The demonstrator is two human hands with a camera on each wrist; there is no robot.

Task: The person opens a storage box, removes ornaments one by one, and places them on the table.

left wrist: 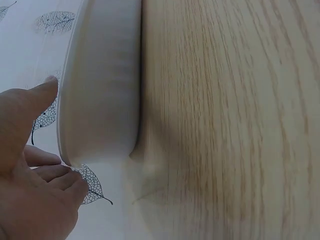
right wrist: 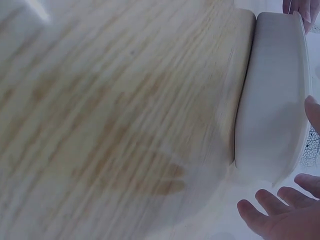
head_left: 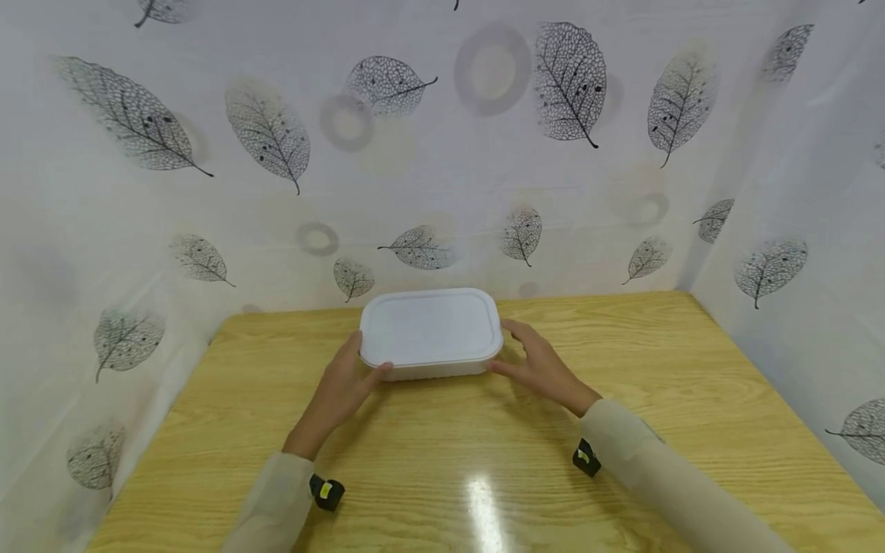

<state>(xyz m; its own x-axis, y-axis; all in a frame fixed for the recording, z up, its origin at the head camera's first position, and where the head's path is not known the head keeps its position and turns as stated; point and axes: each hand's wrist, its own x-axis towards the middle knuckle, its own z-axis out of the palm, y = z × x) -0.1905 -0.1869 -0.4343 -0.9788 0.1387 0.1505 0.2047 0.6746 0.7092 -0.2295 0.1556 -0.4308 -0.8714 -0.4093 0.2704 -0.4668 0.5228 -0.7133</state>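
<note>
A white plastic storage box (head_left: 422,371) with rounded corners sits on the wooden table, its white lid (head_left: 430,326) on top. At its left end, my left hand (head_left: 346,384) holds the near corner, thumb along the front rim and fingers curled at the end, as the left wrist view (left wrist: 45,185) also shows. My right hand (head_left: 542,369) is at the right end. Its thumb (right wrist: 313,112) reaches the lid's rim, while the other fingers (right wrist: 272,202) are spread, with a gap to the box wall in the right wrist view. The box's contents are hidden.
The wood-grain table (head_left: 429,461) spreads out in front of the box and to both sides. Behind it and along the sides hangs a pale curtain (head_left: 442,169) printed with dark leaves. Small black devices (head_left: 326,492) are strapped at both wrists.
</note>
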